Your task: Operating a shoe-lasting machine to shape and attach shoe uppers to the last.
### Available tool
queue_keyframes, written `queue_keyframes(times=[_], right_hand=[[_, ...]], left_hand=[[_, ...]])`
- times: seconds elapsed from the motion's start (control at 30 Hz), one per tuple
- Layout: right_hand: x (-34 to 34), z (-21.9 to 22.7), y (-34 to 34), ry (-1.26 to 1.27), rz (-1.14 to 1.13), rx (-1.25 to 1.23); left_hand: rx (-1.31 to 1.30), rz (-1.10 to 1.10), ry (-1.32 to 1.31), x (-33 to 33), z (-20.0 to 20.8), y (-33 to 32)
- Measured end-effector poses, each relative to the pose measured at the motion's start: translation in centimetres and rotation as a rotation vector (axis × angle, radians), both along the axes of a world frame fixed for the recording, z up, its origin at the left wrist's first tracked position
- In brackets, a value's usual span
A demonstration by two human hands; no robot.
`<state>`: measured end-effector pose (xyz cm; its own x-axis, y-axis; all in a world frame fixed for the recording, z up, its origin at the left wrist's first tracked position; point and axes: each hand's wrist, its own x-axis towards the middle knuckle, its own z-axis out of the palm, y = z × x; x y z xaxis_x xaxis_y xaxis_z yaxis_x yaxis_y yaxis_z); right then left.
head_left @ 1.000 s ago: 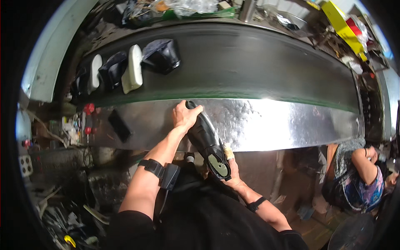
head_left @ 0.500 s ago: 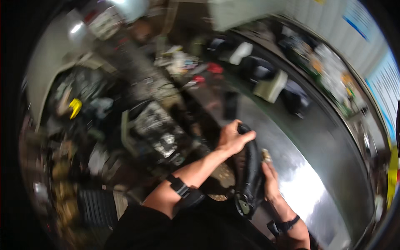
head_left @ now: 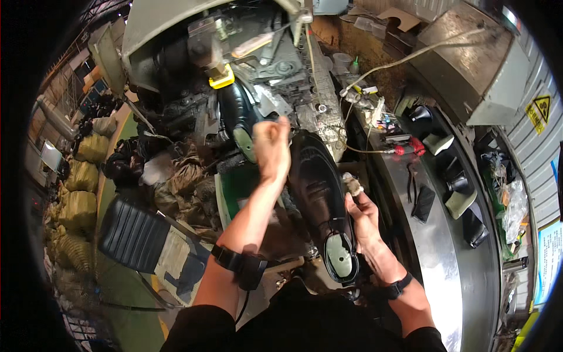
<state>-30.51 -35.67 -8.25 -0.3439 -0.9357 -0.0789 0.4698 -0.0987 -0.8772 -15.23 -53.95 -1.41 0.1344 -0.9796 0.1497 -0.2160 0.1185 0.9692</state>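
A black shoe (head_left: 314,185) lies between my hands, its toe pointing away from me and a pale green shoe last (head_left: 339,255) showing in its opening. My left hand (head_left: 272,149) is left of the toe, curled and smeared by motion; whether it touches anything is unclear. Along the shoe's right side is my right hand (head_left: 366,217), its thumb and fingers closed on a small whitish-tan lump (head_left: 352,184). What bears the shoe's weight is hidden. Beyond my left hand, another black shoe (head_left: 236,108) on a last sits beneath a yellow-edged machine part (head_left: 222,77).
Ahead stands a dirty grey machine (head_left: 281,67). On the right, a metal bench (head_left: 431,246) holds a black pouch (head_left: 423,203), a red tool (head_left: 410,146) and several black and cream pieces. A black chair (head_left: 132,229) is at left, near yellow sacks (head_left: 79,211).
My view has swung from the bench toward the machine. The shoe has come along between my hands, and my left hand has come off its toe, leftward.
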Motion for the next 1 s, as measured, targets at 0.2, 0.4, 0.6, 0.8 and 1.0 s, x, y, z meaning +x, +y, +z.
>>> queue_keyframes(times=[0.2,0.4,0.6,0.8,1.0], right_hand=[[6.8,1.8,-7.3,-0.106,0.052,-0.013],[8.3,3.7,-10.6,-0.192,0.058,0.031],[11.1,0.8,-14.0,-0.341,0.191,0.070],[13.5,1.5,-16.9,-0.310,0.326,0.087],[14.8,0.3,-20.2,-0.310,0.275,0.119]], left_hand=[[-0.029,0.354,-0.356,9.4,-3.9,-8.0],[-0.189,-0.084,-0.020,16.8,-8.0,-4.9],[0.154,-0.090,0.289,20.2,-11.9,1.2],[0.342,-0.428,1.137,15.5,-3.5,0.7],[0.388,-0.234,0.995,16.6,-5.0,-2.3]])
